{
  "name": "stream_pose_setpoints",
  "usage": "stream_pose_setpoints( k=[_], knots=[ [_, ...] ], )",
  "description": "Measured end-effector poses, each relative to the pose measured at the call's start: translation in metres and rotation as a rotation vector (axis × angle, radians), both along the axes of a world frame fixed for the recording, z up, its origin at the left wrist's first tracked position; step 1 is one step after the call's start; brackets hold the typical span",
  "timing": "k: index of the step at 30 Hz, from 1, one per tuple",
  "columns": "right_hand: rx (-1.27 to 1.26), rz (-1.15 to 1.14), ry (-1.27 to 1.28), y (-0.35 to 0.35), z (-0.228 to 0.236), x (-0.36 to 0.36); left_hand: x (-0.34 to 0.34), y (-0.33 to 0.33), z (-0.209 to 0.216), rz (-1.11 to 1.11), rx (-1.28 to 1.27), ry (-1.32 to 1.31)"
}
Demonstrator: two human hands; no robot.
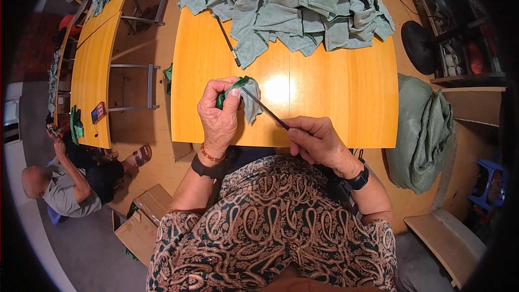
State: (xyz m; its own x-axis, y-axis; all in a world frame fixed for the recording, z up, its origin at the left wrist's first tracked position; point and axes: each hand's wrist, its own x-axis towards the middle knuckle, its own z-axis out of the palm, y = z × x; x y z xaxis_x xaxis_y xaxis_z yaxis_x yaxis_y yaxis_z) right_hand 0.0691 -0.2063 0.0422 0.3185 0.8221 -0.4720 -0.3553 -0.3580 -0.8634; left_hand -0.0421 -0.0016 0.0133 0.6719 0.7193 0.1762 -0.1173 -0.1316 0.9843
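Above the near edge of the yellow wooden table, my left hand is closed around a bunched piece of grey-green cloth with a brighter green side. A thin black rod runs from the fingers of my right hand up to that cloth. The rod's far tip meets the cloth at my left thumb; whether it goes inside is hidden. Farther off, a second thin dark rod lies on the tabletop, touching a big heap of similar cloth pieces.
To the right stands a large green woven sack, with a blue stool beyond. Open cardboard boxes sit at the lower left. A person sits by another yellow table, where a phone stands.
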Motion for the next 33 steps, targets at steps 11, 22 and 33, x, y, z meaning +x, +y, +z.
stream_pose_setpoints(
  k=[11,22,33],
  knots=[
    [0.004,-0.002,0.002,0.004,-0.010,-0.003,-0.005,-0.002,0.000,0.019,0.211,0.067],
    [0.080,-0.054,0.345,0.011,-0.024,-0.013,-0.013,-0.026,-0.019,0.258,0.092,-0.013],
    [0.162,0.011,-0.225,0.019,-0.015,0.005,-0.005,-0.022,-0.016,-0.031,0.107,-0.050]
  ],
)
